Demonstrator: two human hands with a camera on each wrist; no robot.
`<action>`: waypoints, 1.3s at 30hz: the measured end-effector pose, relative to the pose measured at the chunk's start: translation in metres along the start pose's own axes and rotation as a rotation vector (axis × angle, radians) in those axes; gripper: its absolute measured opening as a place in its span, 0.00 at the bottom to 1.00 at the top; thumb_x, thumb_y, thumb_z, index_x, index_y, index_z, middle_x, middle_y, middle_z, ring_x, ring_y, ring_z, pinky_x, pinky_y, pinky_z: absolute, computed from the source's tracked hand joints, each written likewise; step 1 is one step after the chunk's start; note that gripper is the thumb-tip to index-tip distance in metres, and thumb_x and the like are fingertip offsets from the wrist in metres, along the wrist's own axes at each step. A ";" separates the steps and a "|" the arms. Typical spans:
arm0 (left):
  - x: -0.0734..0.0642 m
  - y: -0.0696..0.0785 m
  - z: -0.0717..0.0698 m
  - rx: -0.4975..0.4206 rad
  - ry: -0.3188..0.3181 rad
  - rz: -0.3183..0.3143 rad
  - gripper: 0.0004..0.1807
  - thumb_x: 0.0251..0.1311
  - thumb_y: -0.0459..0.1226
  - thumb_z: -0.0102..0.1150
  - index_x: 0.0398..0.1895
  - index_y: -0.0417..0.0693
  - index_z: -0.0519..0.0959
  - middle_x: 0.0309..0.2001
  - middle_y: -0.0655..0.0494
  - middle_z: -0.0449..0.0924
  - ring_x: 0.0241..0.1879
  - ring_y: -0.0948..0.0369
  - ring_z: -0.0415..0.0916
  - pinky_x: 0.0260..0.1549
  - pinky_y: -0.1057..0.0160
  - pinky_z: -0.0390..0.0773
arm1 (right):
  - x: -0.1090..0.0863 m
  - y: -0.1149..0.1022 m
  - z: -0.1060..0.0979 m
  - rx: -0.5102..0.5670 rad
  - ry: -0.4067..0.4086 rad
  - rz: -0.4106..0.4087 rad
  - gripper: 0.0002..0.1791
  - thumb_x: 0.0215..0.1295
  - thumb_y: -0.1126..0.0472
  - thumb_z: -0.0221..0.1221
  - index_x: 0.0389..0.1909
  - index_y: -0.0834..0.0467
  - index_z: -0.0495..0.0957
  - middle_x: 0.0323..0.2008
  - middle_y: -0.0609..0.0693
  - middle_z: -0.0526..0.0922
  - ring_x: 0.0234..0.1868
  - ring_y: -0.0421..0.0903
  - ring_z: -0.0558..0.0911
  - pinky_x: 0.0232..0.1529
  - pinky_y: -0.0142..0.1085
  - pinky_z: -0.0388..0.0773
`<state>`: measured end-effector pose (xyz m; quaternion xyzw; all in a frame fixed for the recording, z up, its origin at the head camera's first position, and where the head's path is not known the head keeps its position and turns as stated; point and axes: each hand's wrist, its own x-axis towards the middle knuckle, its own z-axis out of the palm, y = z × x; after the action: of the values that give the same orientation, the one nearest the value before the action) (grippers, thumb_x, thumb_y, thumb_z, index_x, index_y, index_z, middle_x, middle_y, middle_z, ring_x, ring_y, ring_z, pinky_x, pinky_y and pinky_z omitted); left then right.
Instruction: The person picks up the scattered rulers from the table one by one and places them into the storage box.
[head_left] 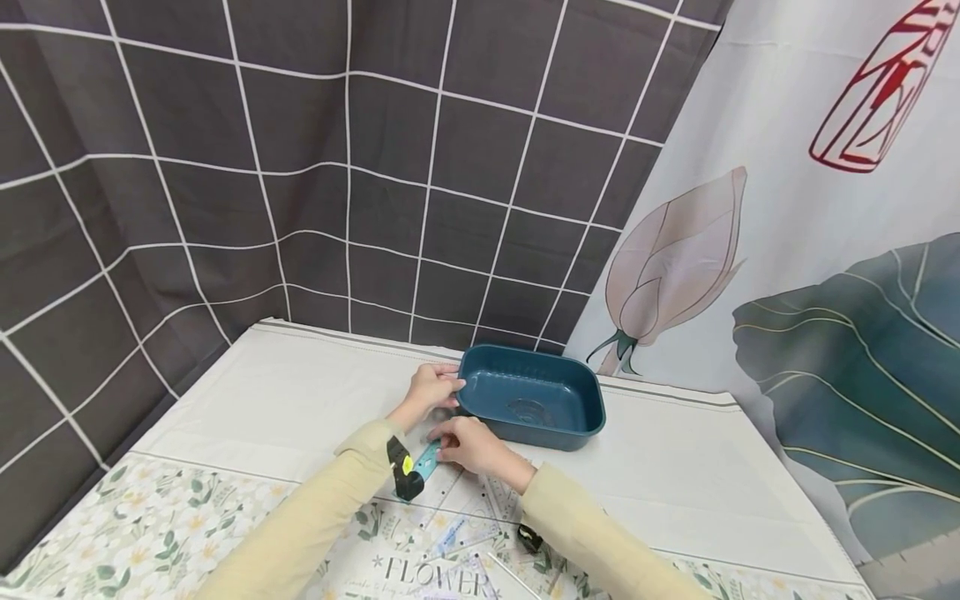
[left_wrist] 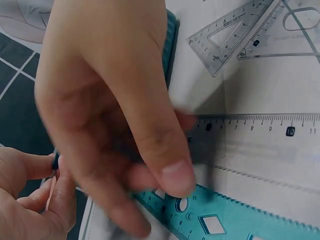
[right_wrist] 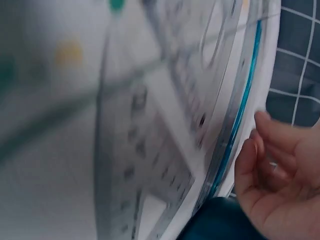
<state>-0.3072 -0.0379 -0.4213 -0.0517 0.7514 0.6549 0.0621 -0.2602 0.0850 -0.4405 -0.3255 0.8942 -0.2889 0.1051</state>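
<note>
My left hand (head_left: 431, 390) pinches the left rim of a dark blue plastic basin (head_left: 536, 432). In the left wrist view its fingers (left_wrist: 59, 200) close on a dark blue sliver of it. My right hand (head_left: 474, 446) hangs low in front of the basin, over one end of a wavy-edged teal ruler (left_wrist: 235, 212). Its fingers (right_wrist: 247, 165) are loosely bent, with nothing showing between them. A clear straight ruler (left_wrist: 265, 145) lies alongside the teal one, its end hidden behind the right hand. Clear set squares (left_wrist: 216, 50) lie nearby.
A flower-print cloth (head_left: 180, 517) covers the table. More clear measuring tools (head_left: 457, 533) lie near its front, partly under my right forearm. A dark checked curtain (head_left: 390, 200) hangs behind the table, with a flower-print curtain (head_left: 675, 250) to its right.
</note>
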 end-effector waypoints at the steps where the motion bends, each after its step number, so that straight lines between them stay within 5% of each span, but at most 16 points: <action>1: 0.000 0.000 0.000 0.001 -0.002 0.000 0.21 0.60 0.27 0.57 0.58 0.34 0.75 0.48 0.35 0.81 0.14 0.70 0.73 0.17 0.76 0.79 | 0.003 0.001 0.000 -0.034 -0.008 -0.027 0.13 0.58 0.67 0.65 0.45 0.61 0.83 0.31 0.51 0.84 0.28 0.37 0.77 0.28 0.22 0.73; 7: 0.000 0.000 0.000 0.012 0.001 -0.001 0.20 0.60 0.27 0.57 0.57 0.33 0.75 0.48 0.35 0.81 0.13 0.69 0.72 0.18 0.74 0.80 | 0.014 0.003 -0.003 -0.139 -0.109 -0.125 0.16 0.55 0.67 0.67 0.46 0.60 0.83 0.44 0.51 0.86 0.44 0.45 0.82 0.42 0.26 0.79; 15: 0.002 -0.002 0.001 0.013 -0.005 0.015 0.21 0.61 0.27 0.57 0.58 0.33 0.74 0.50 0.35 0.80 0.13 0.70 0.72 0.16 0.77 0.78 | 0.019 -0.002 -0.005 -0.351 -0.142 -0.198 0.15 0.52 0.60 0.69 0.43 0.55 0.84 0.46 0.48 0.82 0.54 0.45 0.76 0.60 0.32 0.75; 22: 0.002 -0.001 0.000 0.013 -0.006 0.001 0.21 0.60 0.27 0.57 0.58 0.34 0.74 0.50 0.35 0.80 0.16 0.69 0.73 0.18 0.75 0.80 | 0.016 -0.011 -0.009 -0.522 -0.241 -0.161 0.18 0.56 0.54 0.66 0.49 0.49 0.80 0.56 0.48 0.74 0.62 0.45 0.69 0.60 0.33 0.74; 32: 0.002 -0.001 -0.001 0.029 -0.002 0.004 0.20 0.60 0.27 0.57 0.57 0.33 0.75 0.49 0.36 0.81 0.21 0.66 0.77 0.23 0.71 0.84 | 0.018 -0.012 -0.009 -0.762 -0.295 -0.275 0.18 0.60 0.50 0.62 0.52 0.43 0.77 0.60 0.44 0.70 0.64 0.43 0.64 0.66 0.31 0.68; 39: 0.000 0.003 -0.002 0.023 -0.020 -0.023 0.20 0.60 0.27 0.56 0.57 0.33 0.74 0.47 0.36 0.82 0.19 0.65 0.78 0.22 0.71 0.83 | 0.022 -0.018 -0.011 -0.865 -0.362 -0.257 0.20 0.58 0.47 0.62 0.52 0.40 0.75 0.60 0.41 0.68 0.63 0.40 0.63 0.68 0.28 0.62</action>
<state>-0.3081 -0.0396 -0.4179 -0.0531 0.7575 0.6460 0.0778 -0.2718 0.0641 -0.4212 -0.4922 0.8521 0.1600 0.0775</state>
